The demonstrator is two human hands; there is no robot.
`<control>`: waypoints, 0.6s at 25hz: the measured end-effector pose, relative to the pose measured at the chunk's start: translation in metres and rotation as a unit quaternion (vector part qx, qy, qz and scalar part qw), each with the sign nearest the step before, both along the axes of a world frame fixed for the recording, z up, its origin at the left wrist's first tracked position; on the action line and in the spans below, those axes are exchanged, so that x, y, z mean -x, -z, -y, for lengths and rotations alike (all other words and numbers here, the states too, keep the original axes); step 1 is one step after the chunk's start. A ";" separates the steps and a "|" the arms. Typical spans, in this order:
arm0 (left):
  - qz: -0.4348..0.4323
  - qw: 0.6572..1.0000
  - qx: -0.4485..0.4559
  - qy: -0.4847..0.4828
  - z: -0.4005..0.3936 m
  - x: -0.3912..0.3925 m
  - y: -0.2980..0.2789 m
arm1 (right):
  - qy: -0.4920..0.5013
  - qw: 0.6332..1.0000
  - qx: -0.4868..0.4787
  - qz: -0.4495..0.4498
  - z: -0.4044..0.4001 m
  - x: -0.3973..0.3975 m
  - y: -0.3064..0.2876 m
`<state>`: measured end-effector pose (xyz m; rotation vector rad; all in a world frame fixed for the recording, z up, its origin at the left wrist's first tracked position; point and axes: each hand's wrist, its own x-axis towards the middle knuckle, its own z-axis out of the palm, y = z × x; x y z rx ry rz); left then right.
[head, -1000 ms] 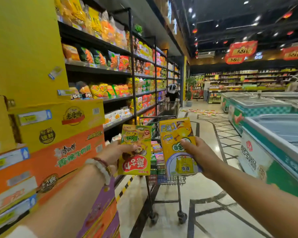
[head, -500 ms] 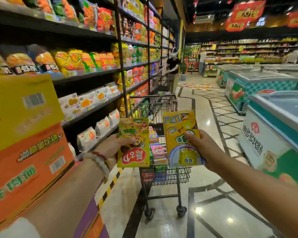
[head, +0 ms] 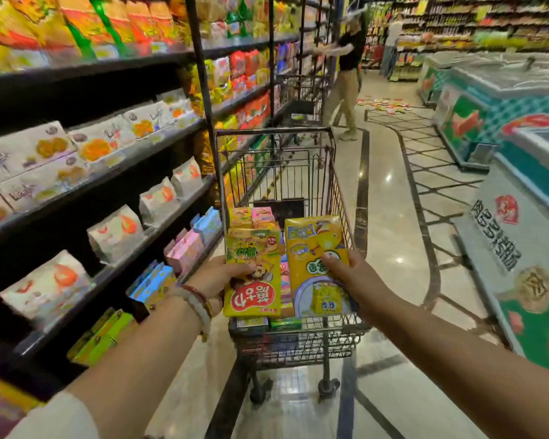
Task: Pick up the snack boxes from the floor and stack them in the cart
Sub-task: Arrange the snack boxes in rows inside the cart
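Head view, supermarket aisle. Both hands are raised in front of the body, each gripping one snack box over the near end of the cart (head: 336, 198).

Left hand (head: 217, 275): fingers curled behind the green-yellow snack box (head: 252, 272), thumb pressed across its front face. Box held upright, its red label at the lower end. Beaded bracelets (head: 198, 304) on the wrist, white sleeve at the forearm's near end.

Right hand (head: 351, 275): thumb across the front of the yellow snack box (head: 316, 264), fingers hidden behind it. Box upright, tilted slightly towards 1 o'clock. The two boxes sit side by side, edges near each other; contact between them cannot be told.

Cart: wire basket at centre frame, handle bar at the far end at 12 o'clock, wheels on the polished floor (head: 390, 248). Stacked boxes (head: 260, 215) lie inside the basket, showing above and below the two held boxes; the exact count cannot be read.

Surroundings: black shelving (head: 86, 191) from 8 to 11 o'clock, carrying white snack bags and coloured cartons. Chest freezers (head: 501, 99) from 1 to 4 o'clock. Another person (head: 346, 77) stands at 12 o'clock reaching towards the shelves, a second cart beside them. Scattered packets (head: 384, 103) lie on the floor at 1 o'clock, well apart from the near cart.
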<state>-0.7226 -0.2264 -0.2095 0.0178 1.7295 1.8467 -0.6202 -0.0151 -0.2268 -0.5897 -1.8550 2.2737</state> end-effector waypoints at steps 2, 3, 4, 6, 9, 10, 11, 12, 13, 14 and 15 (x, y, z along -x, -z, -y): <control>0.029 0.999 0.007 -0.026 -0.019 0.030 0.029 | -0.016 0.999 0.002 0.028 -0.018 0.034 0.024; 0.046 0.998 0.010 -0.036 -0.025 0.042 0.040 | -0.020 0.999 0.006 0.043 -0.024 0.048 0.034; 0.062 0.997 0.016 -0.041 -0.030 0.054 0.052 | -0.023 0.998 0.012 0.058 -0.030 0.062 0.047; 0.075 0.995 0.040 -0.042 -0.036 0.077 0.076 | -0.026 0.995 0.024 0.089 -0.040 0.088 0.072; 0.100 0.992 0.052 -0.056 -0.046 0.113 0.111 | -0.038 0.991 0.042 0.125 -0.048 0.122 0.110; 0.095 0.992 0.063 -0.057 -0.049 0.124 0.121 | -0.035 0.988 0.042 0.142 -0.048 0.130 0.119; 0.088 0.992 0.071 -0.060 -0.054 0.133 0.128 | -0.032 0.986 0.041 0.159 -0.048 0.140 0.131; 0.077 0.991 0.093 -0.057 -0.057 0.138 0.135 | -0.032 0.984 0.038 0.173 -0.047 0.148 0.140; 0.061 0.990 0.121 -0.050 -0.062 0.139 0.136 | -0.032 0.981 0.035 0.188 -0.047 0.153 0.150; 0.037 0.986 0.157 -0.045 -0.067 0.142 0.140 | -0.031 0.978 0.035 0.201 -0.047 0.158 0.159; 0.021 0.980 0.196 -0.041 -0.072 0.146 0.145 | -0.035 0.976 0.040 0.210 -0.049 0.164 0.169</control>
